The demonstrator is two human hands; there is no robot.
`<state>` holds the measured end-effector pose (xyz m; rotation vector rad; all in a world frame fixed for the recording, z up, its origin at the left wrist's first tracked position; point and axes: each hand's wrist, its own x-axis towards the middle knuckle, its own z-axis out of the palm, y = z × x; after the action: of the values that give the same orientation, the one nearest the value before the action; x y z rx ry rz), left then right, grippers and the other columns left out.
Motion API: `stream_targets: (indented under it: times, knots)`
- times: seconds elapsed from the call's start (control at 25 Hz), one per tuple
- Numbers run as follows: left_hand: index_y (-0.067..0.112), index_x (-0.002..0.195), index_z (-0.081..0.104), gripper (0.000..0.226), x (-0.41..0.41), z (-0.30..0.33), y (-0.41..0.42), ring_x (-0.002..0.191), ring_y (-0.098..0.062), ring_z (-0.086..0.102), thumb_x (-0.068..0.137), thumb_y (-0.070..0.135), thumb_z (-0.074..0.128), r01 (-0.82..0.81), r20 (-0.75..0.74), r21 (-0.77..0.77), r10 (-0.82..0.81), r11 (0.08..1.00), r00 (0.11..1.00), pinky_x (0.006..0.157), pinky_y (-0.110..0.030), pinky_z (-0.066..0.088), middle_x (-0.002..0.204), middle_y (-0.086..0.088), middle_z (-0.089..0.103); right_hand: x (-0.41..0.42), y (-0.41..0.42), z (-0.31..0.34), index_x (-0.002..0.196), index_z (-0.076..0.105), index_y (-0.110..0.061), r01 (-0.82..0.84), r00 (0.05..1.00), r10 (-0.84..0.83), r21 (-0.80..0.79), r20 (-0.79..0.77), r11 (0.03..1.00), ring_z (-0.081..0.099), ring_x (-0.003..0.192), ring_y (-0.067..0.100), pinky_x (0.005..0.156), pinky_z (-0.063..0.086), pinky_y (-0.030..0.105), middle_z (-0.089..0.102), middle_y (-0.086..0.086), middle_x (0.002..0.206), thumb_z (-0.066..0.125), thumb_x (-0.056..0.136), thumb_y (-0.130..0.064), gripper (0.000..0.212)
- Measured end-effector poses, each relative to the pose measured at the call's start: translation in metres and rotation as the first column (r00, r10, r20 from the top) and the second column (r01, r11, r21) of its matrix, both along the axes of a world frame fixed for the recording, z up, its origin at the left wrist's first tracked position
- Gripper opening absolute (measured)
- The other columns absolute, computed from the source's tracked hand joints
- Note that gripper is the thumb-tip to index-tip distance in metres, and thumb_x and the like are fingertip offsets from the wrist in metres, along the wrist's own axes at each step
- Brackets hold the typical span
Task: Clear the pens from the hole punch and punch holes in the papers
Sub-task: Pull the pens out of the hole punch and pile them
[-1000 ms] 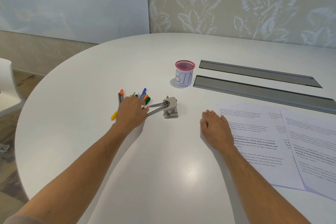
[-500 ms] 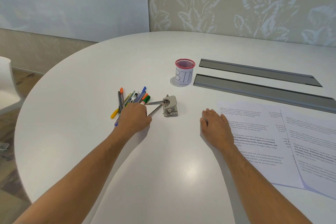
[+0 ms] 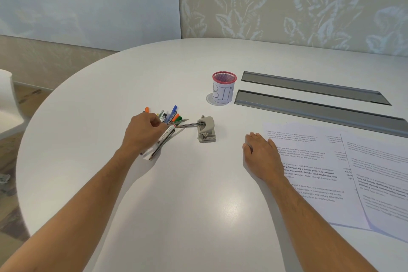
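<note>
From the head view, the left hand curls its grip around a white marker over the pile of pens on the white desk. The grey hole punch sits just right of them. The right hand lies flat and empty, its edge on the papers.

Both forearms are bare all the way to the bottom edge of the view, with no sleeve showing. The left hand and right hand are ungloved, fingers and wrists plain.
</note>
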<state>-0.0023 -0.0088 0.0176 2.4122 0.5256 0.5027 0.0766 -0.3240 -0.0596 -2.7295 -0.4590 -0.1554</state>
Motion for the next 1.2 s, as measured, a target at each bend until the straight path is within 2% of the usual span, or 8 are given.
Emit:
stream_targets:
  times: [0.08, 0.2, 0.4, 0.52, 0.68, 0.84, 1.08, 1.2]
  knots:
    - [0.013, 0.070, 0.066, 0.016, 0.003, -0.003, 0.003, 0.073, -0.024, 0.058, 0.081, 0.025, 0.063, -0.054, 0.054, 0.001, 0.054, 0.999, 0.997, 0.063, -0.030, 0.044, 0.071, -0.001, 0.064, 0.000, 0.000, 0.000, 0.122, 0.055, -0.011, -0.001, 1.000, 0.001, -0.002, 0.001, 1.000, 0.037, 0.139, 0.017, 0.120, 0.019, 0.046, 0.051, 0.003, 0.143, 0.029, 0.099, -0.030, 0.039]
    - [0.012, 0.078, 0.070, 0.022, 0.009, -0.014, 0.005, 0.081, -0.026, 0.059, 0.084, 0.030, 0.059, -0.144, 0.063, 0.107, 0.138, 0.984, 0.988, 0.065, -0.032, 0.045, 0.080, -0.003, 0.066, -0.001, 0.000, 0.001, 0.125, 0.055, -0.012, 0.003, 1.000, -0.003, 0.004, -0.001, 1.000, 0.032, 0.143, 0.016, 0.121, 0.015, 0.045, 0.045, 0.003, 0.150, 0.029, 0.100, -0.029, 0.040]
    - [0.009, 0.083, 0.071, 0.026, 0.015, -0.028, 0.004, 0.086, -0.033, 0.054, 0.085, 0.028, 0.054, -0.164, -0.087, 0.292, 0.197, 0.942, 0.976, 0.072, -0.040, 0.048, 0.084, -0.012, 0.064, -0.001, 0.001, 0.002, 0.127, 0.054, -0.013, -0.002, 1.000, 0.002, 0.007, 0.002, 1.000, 0.030, 0.144, 0.015, 0.122, 0.014, 0.044, 0.042, 0.002, 0.152, 0.030, 0.100, -0.029, 0.040]
    - [0.008, 0.082, 0.068, 0.026, 0.018, -0.032, 0.000, 0.083, -0.031, 0.050, 0.084, 0.028, 0.052, -0.171, -0.092, 0.354, 0.216, 0.919, 0.972, 0.072, -0.040, 0.042, 0.085, -0.011, 0.061, -0.001, 0.000, 0.002, 0.129, 0.054, -0.014, 0.000, 1.000, 0.000, 0.009, -0.004, 1.000, 0.028, 0.146, 0.014, 0.122, 0.013, 0.043, 0.041, 0.002, 0.153, 0.030, 0.100, -0.029, 0.041]
    - [0.008, 0.091, 0.068, 0.022, 0.026, -0.030, -0.009, 0.089, -0.032, 0.050, 0.087, 0.026, 0.055, -0.127, -0.057, 0.369, 0.159, 0.921, 0.986, 0.075, -0.040, 0.039, 0.092, -0.013, 0.060, -0.001, 0.001, 0.002, 0.131, 0.053, -0.015, -0.002, 1.000, 0.002, 0.010, 0.005, 1.000, 0.026, 0.147, 0.014, 0.122, 0.013, 0.043, 0.040, 0.002, 0.154, 0.031, 0.101, -0.029, 0.040]
    - [0.012, 0.100, 0.069, 0.020, 0.034, -0.032, -0.028, 0.095, -0.031, 0.053, 0.089, 0.022, 0.056, -0.023, -0.025, 0.490, 0.040, 0.872, 0.999, 0.075, -0.039, 0.037, 0.097, -0.010, 0.062, -0.003, 0.000, 0.004, 0.134, 0.051, -0.015, 0.001, 1.000, -0.001, 0.020, -0.002, 1.000, 0.025, 0.147, 0.014, 0.122, 0.012, 0.042, 0.039, 0.002, 0.155, 0.031, 0.101, -0.029, 0.041]
    - [0.013, 0.107, 0.065, 0.026, 0.049, -0.038, -0.044, 0.107, -0.031, 0.049, 0.092, 0.031, 0.052, 0.142, -0.179, 0.603, -0.040, 0.785, 0.983, 0.089, -0.043, 0.039, 0.111, -0.010, 0.058, -0.002, 0.000, 0.004, 0.128, 0.054, -0.014, -0.001, 1.000, 0.001, 0.021, -0.010, 1.000, 0.027, 0.146, 0.014, 0.122, 0.012, 0.043, 0.041, 0.002, 0.153, 0.031, 0.100, -0.028, 0.039]
    - [0.015, 0.104, 0.067, 0.027, 0.053, -0.035, -0.049, 0.109, -0.028, 0.048, 0.095, 0.032, 0.049, 0.186, -0.254, 0.638, -0.024, 0.747, 0.967, 0.089, -0.041, 0.039, 0.112, -0.007, 0.058, -0.002, 0.000, 0.003, 0.123, 0.055, -0.013, 0.001, 1.000, -0.001, 0.024, -0.010, 1.000, 0.029, 0.145, 0.014, 0.122, 0.014, 0.044, 0.044, 0.002, 0.151, 0.031, 0.100, -0.028, 0.037]
